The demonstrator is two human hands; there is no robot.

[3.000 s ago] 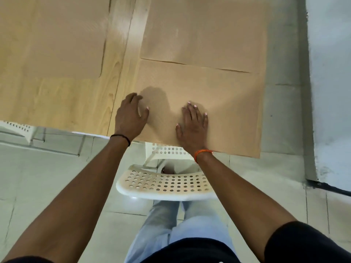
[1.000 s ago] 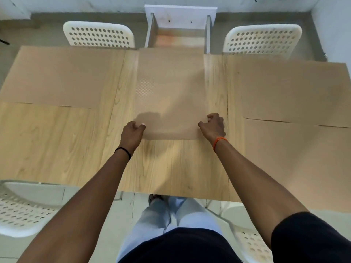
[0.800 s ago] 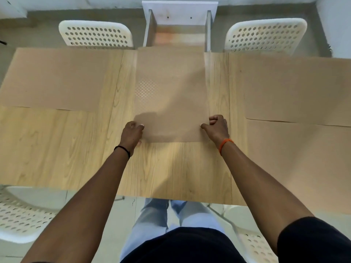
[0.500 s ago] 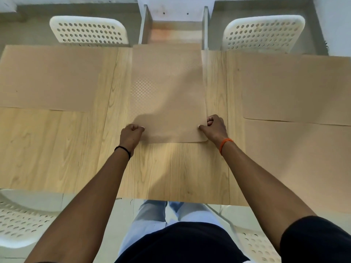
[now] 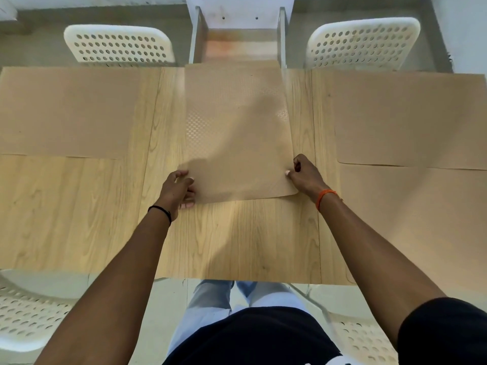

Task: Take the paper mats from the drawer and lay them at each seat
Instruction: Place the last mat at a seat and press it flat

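Kraft-brown paper: the paper mat [image 5: 237, 143] is a thin sheet, its near right corner curling slightly; I judge it very light, floppy, easy to crease or tear, and apt to slide on the smooth wooden table [image 5: 237, 238].
Where to hold: both near corners, pinched lightly, so the sheet stays taut without buckling.
Mat position: mid-table, its far end reaching the open white drawer [image 5: 238, 35], near edge pointing at the person.
Right hand [image 5: 305, 177]: fingers closed, pinching the mat's near right edge.
Left hand [image 5: 176, 191]: at the near left corner, fingers loosely curled and parted, touching the edge; a firm grip isn't evident.
Other mats: left mat [image 5: 76, 111], far right mat [image 5: 405, 119] and near right mat [image 5: 411, 222] lie flat at seats; the near left seat is uncovered.
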